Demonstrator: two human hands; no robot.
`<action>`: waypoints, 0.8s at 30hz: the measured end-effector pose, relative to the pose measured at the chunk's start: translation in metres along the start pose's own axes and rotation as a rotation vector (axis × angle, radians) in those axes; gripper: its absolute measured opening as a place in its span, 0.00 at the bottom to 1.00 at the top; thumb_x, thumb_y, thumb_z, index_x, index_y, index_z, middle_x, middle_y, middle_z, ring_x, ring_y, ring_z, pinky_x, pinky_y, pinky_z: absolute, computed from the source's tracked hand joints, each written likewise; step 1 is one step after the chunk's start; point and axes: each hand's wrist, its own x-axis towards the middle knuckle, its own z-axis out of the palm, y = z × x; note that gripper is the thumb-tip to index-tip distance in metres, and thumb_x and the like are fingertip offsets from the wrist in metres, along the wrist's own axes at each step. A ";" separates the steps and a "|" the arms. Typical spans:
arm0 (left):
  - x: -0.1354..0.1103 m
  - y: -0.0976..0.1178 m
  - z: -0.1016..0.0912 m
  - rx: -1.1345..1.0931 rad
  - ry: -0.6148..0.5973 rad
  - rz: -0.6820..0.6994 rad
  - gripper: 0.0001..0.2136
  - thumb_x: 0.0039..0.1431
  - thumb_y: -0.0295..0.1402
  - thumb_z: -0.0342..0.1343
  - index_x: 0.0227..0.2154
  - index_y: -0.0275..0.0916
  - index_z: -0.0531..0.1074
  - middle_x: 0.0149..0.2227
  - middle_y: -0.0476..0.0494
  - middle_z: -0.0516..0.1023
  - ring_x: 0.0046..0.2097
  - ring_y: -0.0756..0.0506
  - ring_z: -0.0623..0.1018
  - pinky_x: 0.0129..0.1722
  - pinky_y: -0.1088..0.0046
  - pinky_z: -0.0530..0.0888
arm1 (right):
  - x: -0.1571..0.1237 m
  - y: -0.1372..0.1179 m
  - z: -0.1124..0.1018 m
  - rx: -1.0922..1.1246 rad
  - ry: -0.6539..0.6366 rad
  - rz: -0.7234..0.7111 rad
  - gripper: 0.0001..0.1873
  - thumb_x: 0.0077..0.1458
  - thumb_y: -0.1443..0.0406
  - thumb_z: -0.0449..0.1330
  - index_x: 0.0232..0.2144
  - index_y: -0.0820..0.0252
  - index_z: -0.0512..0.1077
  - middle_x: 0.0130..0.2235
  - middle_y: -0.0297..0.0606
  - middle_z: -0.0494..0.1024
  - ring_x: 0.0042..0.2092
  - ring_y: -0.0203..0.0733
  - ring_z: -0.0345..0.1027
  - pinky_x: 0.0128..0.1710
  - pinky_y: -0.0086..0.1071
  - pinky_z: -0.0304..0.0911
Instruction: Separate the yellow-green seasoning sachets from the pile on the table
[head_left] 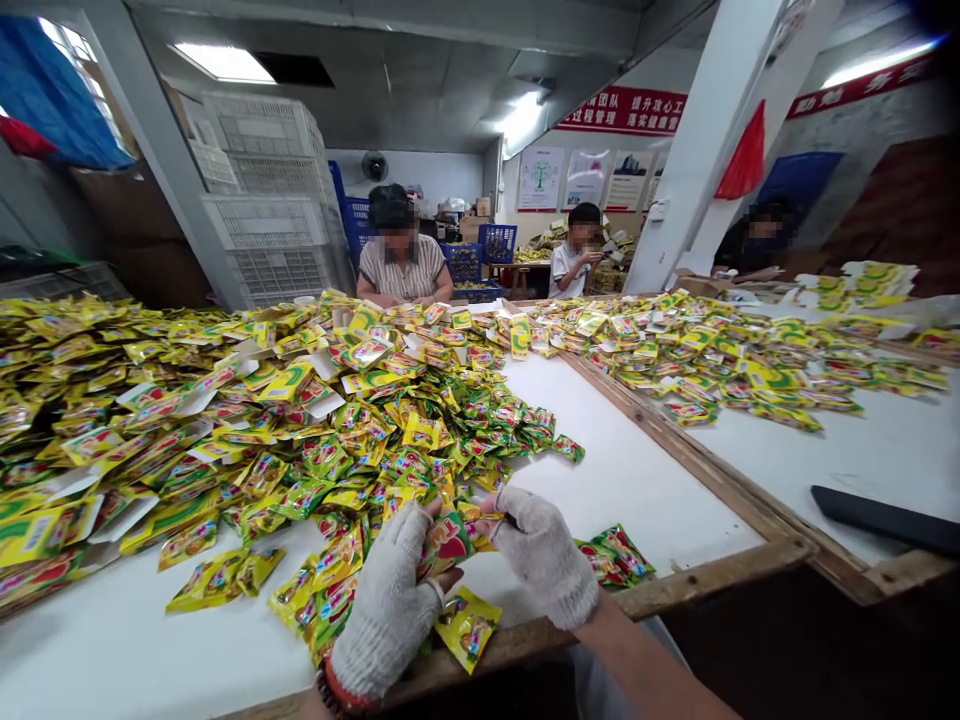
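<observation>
My left hand (pixel 394 600), in a white knit glove with bare fingertips, is closed around a small green-and-red carton (pixel 445 543). Just right of it, my right hand (pixel 546 555), gloved alike, pinches a small yellow packet (pixel 474 514) at the carton's end; its fingers partly cover the packet. Below the hands, one yellow packet (pixel 469 627) lies at the table's near edge. A few green-and-red packets (pixel 615 556) rest beside my right wrist. Loose packets (pixel 330 560) also lie under and around my left hand, partly hidden by it.
A large heap of packets and yellow cartons (pixel 292 385) covers the white table's left side. A wooden strip (pixel 660 430) divides the table, with more cartons (pixel 697 350) beyond. A dark bar (pixel 885 518) lies right. People sit across the table; white crates (pixel 266 235) stand behind.
</observation>
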 end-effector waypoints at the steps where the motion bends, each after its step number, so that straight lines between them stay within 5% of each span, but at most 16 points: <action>1: 0.000 -0.002 0.001 0.021 0.010 0.043 0.30 0.49 0.45 0.53 0.57 0.49 0.58 0.57 0.48 0.65 0.59 0.49 0.67 0.61 0.63 0.70 | 0.000 0.001 0.001 -0.048 -0.038 -0.024 0.11 0.49 0.60 0.58 0.32 0.61 0.75 0.35 0.36 0.77 0.37 0.31 0.68 0.42 0.25 0.65; 5: 0.000 -0.007 0.005 0.103 0.087 0.179 0.29 0.50 0.42 0.53 0.56 0.48 0.58 0.55 0.48 0.66 0.58 0.50 0.67 0.60 0.66 0.71 | 0.000 0.000 -0.001 -0.039 -0.117 -0.066 0.13 0.51 0.62 0.55 0.36 0.60 0.75 0.38 0.37 0.77 0.39 0.31 0.69 0.43 0.25 0.65; 10: -0.001 -0.004 0.003 0.137 0.161 0.173 0.29 0.50 0.42 0.53 0.57 0.48 0.57 0.54 0.44 0.66 0.56 0.49 0.68 0.56 0.67 0.73 | -0.005 -0.003 -0.012 0.045 -0.029 0.032 0.17 0.50 0.61 0.55 0.42 0.59 0.74 0.42 0.37 0.76 0.42 0.31 0.70 0.47 0.26 0.66; 15: 0.001 -0.001 0.005 0.196 0.207 0.265 0.28 0.49 0.37 0.54 0.56 0.45 0.60 0.52 0.43 0.68 0.53 0.49 0.69 0.53 0.67 0.74 | -0.016 -0.007 -0.011 0.205 -0.396 0.207 0.25 0.52 0.57 0.53 0.51 0.61 0.67 0.23 0.31 0.72 0.21 0.24 0.62 0.25 0.19 0.61; 19: -0.001 0.000 0.010 0.215 0.211 0.347 0.26 0.49 0.29 0.51 0.54 0.46 0.62 0.49 0.44 0.70 0.51 0.50 0.69 0.52 0.68 0.74 | -0.017 -0.011 -0.002 0.393 -0.673 0.272 0.22 0.52 0.52 0.53 0.39 0.65 0.68 0.19 0.26 0.64 0.16 0.22 0.58 0.15 0.16 0.48; 24: -0.003 0.004 0.005 -0.010 0.139 0.193 0.32 0.47 0.38 0.57 0.57 0.49 0.56 0.54 0.44 0.65 0.56 0.48 0.67 0.58 0.65 0.70 | -0.015 -0.008 0.004 0.332 -0.519 0.291 0.19 0.50 0.51 0.55 0.29 0.63 0.64 0.15 0.25 0.63 0.14 0.23 0.55 0.14 0.16 0.47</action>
